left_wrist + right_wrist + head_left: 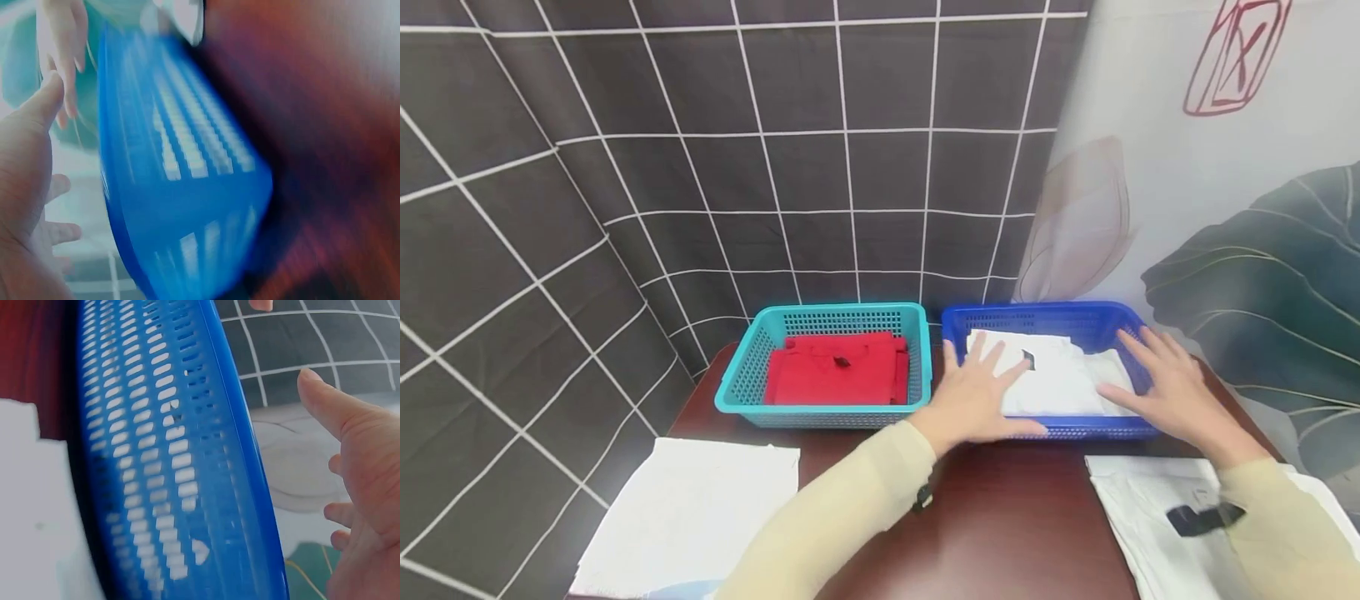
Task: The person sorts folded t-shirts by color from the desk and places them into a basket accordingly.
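A blue plastic basket (1060, 427) stands at the right on the table, with folded white cloth (1051, 385) inside it that bears a small dark patch. Over the basket's left front part my left hand (976, 392) hovers with spread, straight fingers. My right hand (1167, 390) is spread in the same way above the basket's right end. Neither hand holds anything. In the left wrist view the basket's side (194, 187) is blurred, and the left thumb is apart from it. The right wrist view shows the perforated wall (156, 456) with the right hand (369, 462) above the rim.
Left of the blue basket stands a turquoise basket (827, 421) holding folded red cloth (838, 375). A white cloth (700, 508) lies at the table's left, and more white fabric (1150, 508) lies under the right forearm. A dark gridded curtain (880, 175) hangs behind.
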`<act>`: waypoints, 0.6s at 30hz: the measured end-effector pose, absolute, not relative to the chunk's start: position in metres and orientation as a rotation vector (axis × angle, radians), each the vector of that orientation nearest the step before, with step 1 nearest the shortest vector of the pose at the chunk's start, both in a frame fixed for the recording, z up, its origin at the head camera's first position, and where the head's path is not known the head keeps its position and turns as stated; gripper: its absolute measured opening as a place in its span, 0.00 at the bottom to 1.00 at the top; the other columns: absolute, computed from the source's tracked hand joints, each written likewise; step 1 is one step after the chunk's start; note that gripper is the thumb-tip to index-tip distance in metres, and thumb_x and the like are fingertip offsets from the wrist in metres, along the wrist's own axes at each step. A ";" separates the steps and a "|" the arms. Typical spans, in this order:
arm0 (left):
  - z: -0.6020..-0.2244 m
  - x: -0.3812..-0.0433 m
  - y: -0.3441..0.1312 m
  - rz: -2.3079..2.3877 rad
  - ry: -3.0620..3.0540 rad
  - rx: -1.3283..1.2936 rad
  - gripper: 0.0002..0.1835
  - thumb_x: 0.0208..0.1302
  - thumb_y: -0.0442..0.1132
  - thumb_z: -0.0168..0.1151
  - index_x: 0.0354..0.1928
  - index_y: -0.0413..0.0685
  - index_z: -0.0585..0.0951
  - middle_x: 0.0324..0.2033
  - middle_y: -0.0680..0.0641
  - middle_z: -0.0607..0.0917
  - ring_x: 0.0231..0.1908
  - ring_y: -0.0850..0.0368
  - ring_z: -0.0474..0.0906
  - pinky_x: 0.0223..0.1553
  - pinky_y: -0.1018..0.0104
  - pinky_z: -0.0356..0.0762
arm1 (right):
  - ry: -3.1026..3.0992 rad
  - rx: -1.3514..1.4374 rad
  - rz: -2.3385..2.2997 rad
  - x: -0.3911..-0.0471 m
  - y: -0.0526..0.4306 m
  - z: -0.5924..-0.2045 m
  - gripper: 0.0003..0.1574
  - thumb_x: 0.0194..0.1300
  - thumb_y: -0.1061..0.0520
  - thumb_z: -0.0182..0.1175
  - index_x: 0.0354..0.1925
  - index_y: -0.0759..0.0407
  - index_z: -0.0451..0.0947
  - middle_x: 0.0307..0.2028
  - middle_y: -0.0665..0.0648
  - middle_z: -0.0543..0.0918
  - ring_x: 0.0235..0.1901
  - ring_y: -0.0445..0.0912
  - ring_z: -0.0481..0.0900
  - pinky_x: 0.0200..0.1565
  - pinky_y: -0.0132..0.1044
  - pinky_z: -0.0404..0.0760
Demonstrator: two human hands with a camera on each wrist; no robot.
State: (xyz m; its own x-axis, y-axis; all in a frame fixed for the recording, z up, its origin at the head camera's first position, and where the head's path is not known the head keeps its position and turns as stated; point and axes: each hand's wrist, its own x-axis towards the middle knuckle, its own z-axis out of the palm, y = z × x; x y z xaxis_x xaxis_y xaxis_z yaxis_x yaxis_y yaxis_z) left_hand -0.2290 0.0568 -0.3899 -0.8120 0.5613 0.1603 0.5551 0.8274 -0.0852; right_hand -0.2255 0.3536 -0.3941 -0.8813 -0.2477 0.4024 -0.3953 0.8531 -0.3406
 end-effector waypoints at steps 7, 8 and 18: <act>-0.400 -0.168 0.095 0.206 -2.729 -1.175 0.53 0.43 0.88 0.30 0.74 0.80 0.44 0.75 0.55 0.45 0.73 0.49 0.25 0.65 0.32 0.32 | -2.686 0.406 0.665 -0.177 0.393 -0.407 0.63 0.56 0.47 0.69 0.74 0.68 0.42 0.69 0.79 0.46 0.70 0.71 0.32 0.65 0.63 0.23; -0.403 -0.161 0.100 0.235 -2.714 -1.210 0.53 0.43 0.88 0.30 0.74 0.80 0.44 0.75 0.55 0.45 0.73 0.50 0.26 0.65 0.32 0.34 | -2.698 0.392 0.660 -0.172 0.397 -0.410 0.63 0.57 0.46 0.68 0.74 0.69 0.41 0.69 0.80 0.45 0.70 0.71 0.31 0.65 0.63 0.22; -0.442 -0.121 0.156 0.525 -2.829 -1.354 0.47 0.44 0.88 0.32 0.68 0.92 0.37 0.73 0.66 0.38 0.73 0.59 0.26 0.69 0.42 0.30 | -2.964 0.145 0.572 -0.136 0.430 -0.459 0.66 0.62 0.37 0.61 0.72 0.70 0.33 0.67 0.82 0.39 0.65 0.76 0.24 0.45 0.83 0.28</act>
State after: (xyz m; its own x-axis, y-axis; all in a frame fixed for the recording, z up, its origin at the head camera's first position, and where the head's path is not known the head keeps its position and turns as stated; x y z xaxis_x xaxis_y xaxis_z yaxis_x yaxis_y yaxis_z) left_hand -0.1208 0.1558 -0.4423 -0.6367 0.7510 -0.1746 0.7637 0.5830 -0.2772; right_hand -0.1355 0.4304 -0.4595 -0.9883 -0.0710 0.1352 -0.1162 0.9240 -0.3644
